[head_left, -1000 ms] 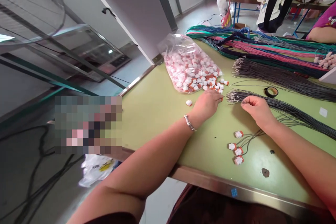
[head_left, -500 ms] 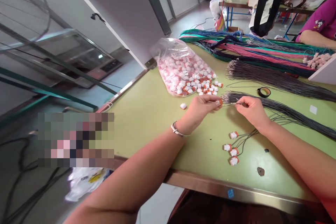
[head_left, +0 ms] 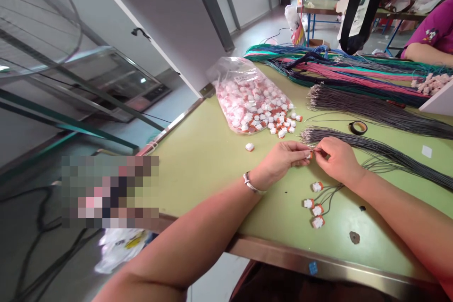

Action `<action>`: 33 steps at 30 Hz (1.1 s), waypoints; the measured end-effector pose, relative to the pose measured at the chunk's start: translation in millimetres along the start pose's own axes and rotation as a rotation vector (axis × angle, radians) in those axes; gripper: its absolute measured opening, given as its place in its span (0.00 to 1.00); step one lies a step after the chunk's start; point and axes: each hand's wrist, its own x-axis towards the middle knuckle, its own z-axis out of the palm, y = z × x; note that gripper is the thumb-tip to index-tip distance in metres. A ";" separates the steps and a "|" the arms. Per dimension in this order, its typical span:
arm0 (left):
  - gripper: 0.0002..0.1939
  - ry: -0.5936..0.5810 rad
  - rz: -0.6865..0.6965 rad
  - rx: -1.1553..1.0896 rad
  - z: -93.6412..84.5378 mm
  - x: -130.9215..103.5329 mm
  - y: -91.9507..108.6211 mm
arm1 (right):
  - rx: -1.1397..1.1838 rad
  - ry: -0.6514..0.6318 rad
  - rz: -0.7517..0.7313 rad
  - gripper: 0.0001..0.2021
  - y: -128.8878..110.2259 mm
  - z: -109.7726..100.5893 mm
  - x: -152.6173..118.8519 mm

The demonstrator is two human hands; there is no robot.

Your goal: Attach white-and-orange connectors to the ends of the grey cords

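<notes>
Between its fingertips my left hand (head_left: pixel 283 160) pinches a small white-and-orange connector (head_left: pixel 310 155), mostly covered by the fingers. My right hand (head_left: pixel 334 156) is closed on a thin dark wire (head_left: pixel 316 148), its tip right at the connector. Whether the wire end is inside the connector I cannot tell. Behind both hands lies a bundle of dark wires (head_left: pixel 375 146) with bare metal tips. Several connectors with wires attached (head_left: pixel 317 209) rest on the green table (head_left: pixel 205 174) below my right hand.
A clear plastic bag of connectors (head_left: pixel 247 89) lies open at the back, some spilled out. One loose connector (head_left: pixel 249 147) sits apart. Black tape roll (head_left: pixel 358 127), a second dark wire bundle (head_left: pixel 375 108) and coloured wires (head_left: pixel 339 63) lie beyond. A person's purple sleeve (head_left: pixel 430 30) shows at right.
My left hand has moved right with the connector, up to the wire in my right hand. The hands are now almost touching. The view has shifted slightly.
</notes>
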 end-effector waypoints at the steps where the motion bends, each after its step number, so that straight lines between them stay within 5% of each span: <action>1: 0.05 0.008 0.000 -0.002 0.5 0.3 -0.3 | 0.020 -0.014 0.020 0.07 -0.8 0.1 -0.2; 9: 0.06 -0.041 -0.026 -0.002 -3.0 1.8 0.8 | 0.423 -0.093 0.421 0.07 -2.6 -5.3 6.3; 20: 0.06 -0.136 -0.005 -0.105 -11.7 2.8 -1.4 | 0.153 -0.082 0.312 0.05 -7.0 -7.6 0.6; 33: 0.09 -0.094 -0.010 -0.080 -11.6 2.3 -2.2 | -0.248 -0.084 0.087 0.07 -9.3 -6.8 -2.2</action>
